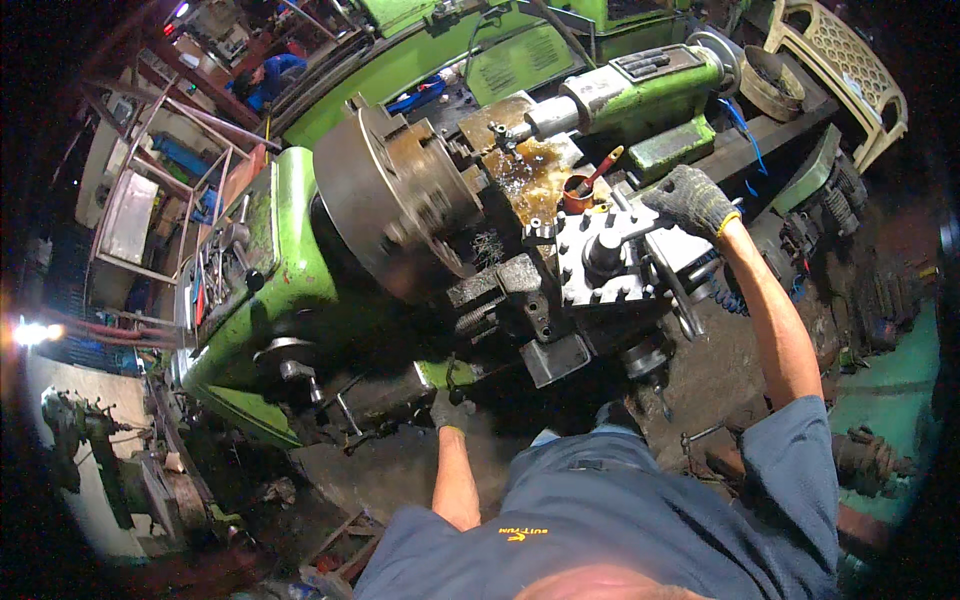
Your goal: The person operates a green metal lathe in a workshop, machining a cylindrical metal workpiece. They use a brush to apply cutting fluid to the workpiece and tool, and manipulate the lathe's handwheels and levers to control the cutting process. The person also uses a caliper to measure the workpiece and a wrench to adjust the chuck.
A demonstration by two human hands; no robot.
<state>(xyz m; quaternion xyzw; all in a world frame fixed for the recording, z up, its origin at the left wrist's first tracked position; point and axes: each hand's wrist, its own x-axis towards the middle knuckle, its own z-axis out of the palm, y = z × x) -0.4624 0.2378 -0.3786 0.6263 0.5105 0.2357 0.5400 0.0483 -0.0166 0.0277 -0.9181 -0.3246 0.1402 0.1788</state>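
A green lathe fills the middle of the view. Its big round chuck (400,200) looks smeared, as if turning. My right hand (690,203), in a dark knitted glove, is closed round the end of the handle (630,232) on top of the square tool post (590,270). Low at the lathe's front, my gloved left hand (452,410) is closed at a short dark lever (451,374); its fingers are partly hidden in shadow. Behind the tool post stands a reddish-brown cup (577,195) with a red-handled brush (604,168) in it.
The tailstock (640,100) reaches toward the chuck from the upper right. Wet, oily metal (535,165) lies behind the tool post. Hand tools (215,265) sit on the headstock. A round tub (770,85) and beige plastic chair (845,75) stand far right. Another person (270,80) is at upper left.
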